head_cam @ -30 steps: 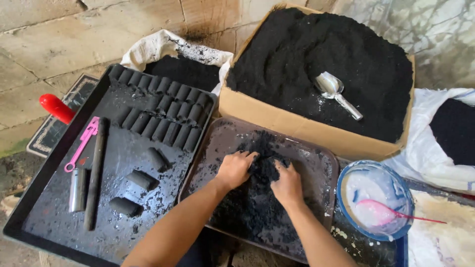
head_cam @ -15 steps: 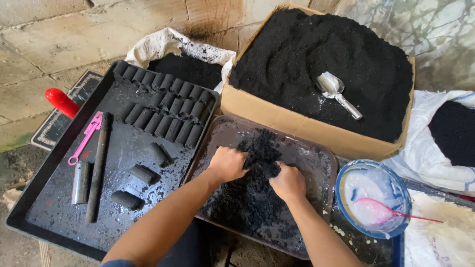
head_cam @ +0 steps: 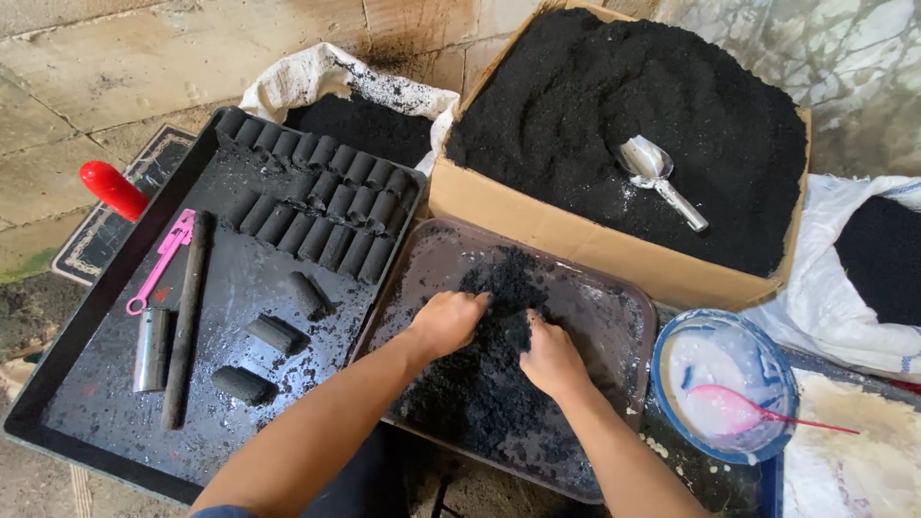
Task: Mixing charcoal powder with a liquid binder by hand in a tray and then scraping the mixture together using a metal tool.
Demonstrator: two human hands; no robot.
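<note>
Filling the upper right of the frame: a cardboard box (head_cam: 537, 216) heaped with black powder, a metal scoop (head_cam: 660, 177) lying on top of the heap, handle pointing lower right.

Taking up the left half: a large black tray (head_cam: 72, 331), dusted with black grit, carrying two rows of dark cylindrical briquettes (head_cam: 321, 206) packed side by side near its upper edge, and three loose briquettes (head_cam: 276, 333) lying apart lower down.

Sitting at lower centre, just beside the black tray and below the box: a brown tray (head_cam: 614, 317) holding a pile of damp black mix (head_cam: 489, 384) running from its upper middle down towards its lower edge.

Slumping at the far right edge: a white sack (head_cam: 844, 307) open on more black powder. Peeking out at upper centre, behind the black tray: another white sack (head_cam: 317, 77), likewise holding black material.

Resting at lower right: a round blue-rimmed bowl (head_cam: 672, 379) with white paste inside, and a pink spoon (head_cam: 758, 412) lying in it.

Pressing into the black mix, both hands: the left hand (head_cam: 449, 321) curled loosely, fingertips buried in the pile, gripping a clump of it; the right hand (head_cam: 552, 360) just beside it, fingers bent down into the same pile, closing on the mix.

Lying along the left part of the black tray: a long dark rod (head_cam: 187, 317), a short metal tube (head_cam: 152, 348) just left of it, and a pink plastic tool (head_cam: 161, 261) above the tube.

Poking out beyond the tray's left rim: a red handle (head_cam: 113, 189).
</note>
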